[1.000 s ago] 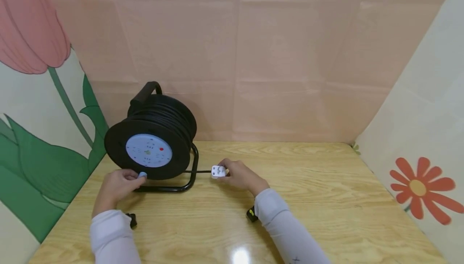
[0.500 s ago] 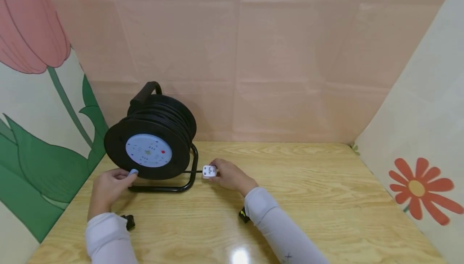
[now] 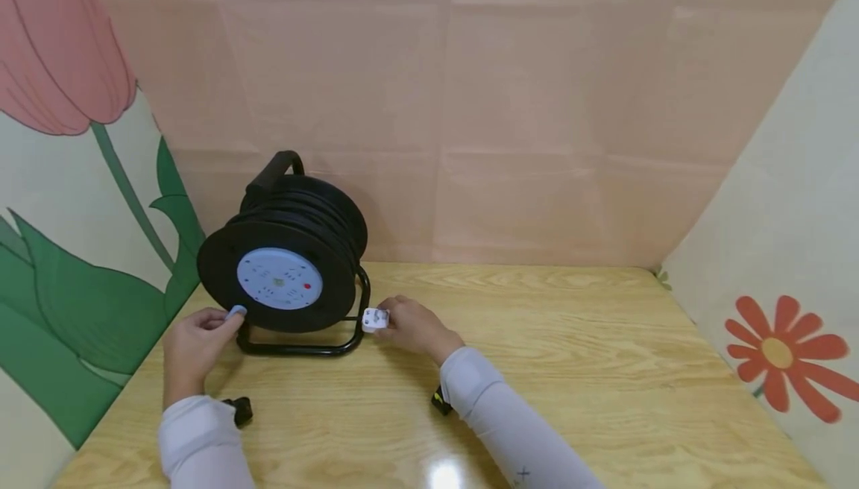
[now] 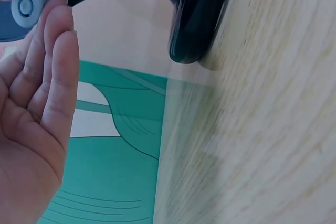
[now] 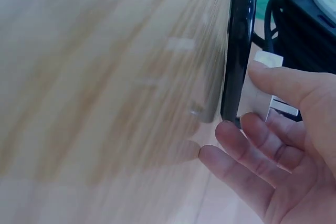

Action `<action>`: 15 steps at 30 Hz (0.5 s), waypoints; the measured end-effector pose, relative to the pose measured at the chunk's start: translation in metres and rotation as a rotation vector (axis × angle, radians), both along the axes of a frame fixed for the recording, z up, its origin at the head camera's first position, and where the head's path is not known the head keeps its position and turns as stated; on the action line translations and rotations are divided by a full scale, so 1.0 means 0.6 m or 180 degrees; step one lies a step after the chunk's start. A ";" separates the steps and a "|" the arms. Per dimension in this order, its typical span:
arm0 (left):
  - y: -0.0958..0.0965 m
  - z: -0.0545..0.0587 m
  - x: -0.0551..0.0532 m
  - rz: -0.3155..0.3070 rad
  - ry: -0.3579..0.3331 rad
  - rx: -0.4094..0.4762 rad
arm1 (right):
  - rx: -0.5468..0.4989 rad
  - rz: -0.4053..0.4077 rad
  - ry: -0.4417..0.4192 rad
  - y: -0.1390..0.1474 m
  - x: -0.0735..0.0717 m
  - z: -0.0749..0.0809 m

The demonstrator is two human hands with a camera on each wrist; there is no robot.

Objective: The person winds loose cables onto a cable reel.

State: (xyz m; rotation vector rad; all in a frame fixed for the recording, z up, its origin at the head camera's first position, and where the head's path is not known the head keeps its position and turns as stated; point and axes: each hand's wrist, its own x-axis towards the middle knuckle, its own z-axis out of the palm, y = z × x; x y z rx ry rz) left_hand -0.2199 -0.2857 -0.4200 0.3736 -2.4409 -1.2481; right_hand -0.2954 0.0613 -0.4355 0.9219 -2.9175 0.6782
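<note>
A black cable reel point(image 3: 322, 224) with a pale blue socket face point(image 3: 279, 278) stands on its tubular frame point(image 3: 302, 350) at the left of the table. At the reel's lower left rim, my left hand point(image 3: 194, 344) pinches a small blue-grey crank knob point(image 4: 37, 1) between thumb and fingers. My right hand point(image 3: 416, 329) pinches a white plug point(image 3: 374, 319) beside the frame's right side; a short black cable runs from it back to the reel. Seen from the right wrist, the thumb presses the plug point(image 5: 257, 85) and the lower fingers spread loosely.
The wooden table point(image 3: 570, 355) reaches back to a pink wall covering point(image 3: 523, 116). Flower-printed panels point(image 3: 87, 280) flank it on the left and right. A black wrist strap piece point(image 3: 441, 401) shows under the right sleeve, another by the left.
My right hand has moved left with the plug, closer to the reel's frame. The left hand has carried the knob left and slightly up along the rim as the socket face turned.
</note>
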 end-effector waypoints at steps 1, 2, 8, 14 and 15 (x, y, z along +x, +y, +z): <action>0.001 -0.001 0.000 0.0034 0.0040 0.0020 | 0.0020 -0.0017 0.0016 -0.003 0.000 0.000; 0.001 -0.001 0.000 0.0065 0.0074 0.0030 | 0.0036 -0.0036 0.0021 -0.005 0.001 0.001; 0.000 -0.003 -0.001 0.0185 0.0123 0.0090 | 0.0290 -0.0182 0.0041 -0.018 0.000 -0.001; -0.003 0.000 0.001 0.0228 0.0133 0.0043 | 0.0422 -0.0262 0.0004 -0.024 -0.001 -0.003; -0.003 0.001 0.001 0.0229 0.0126 0.0042 | 0.0414 -0.0262 -0.0013 -0.024 -0.001 -0.003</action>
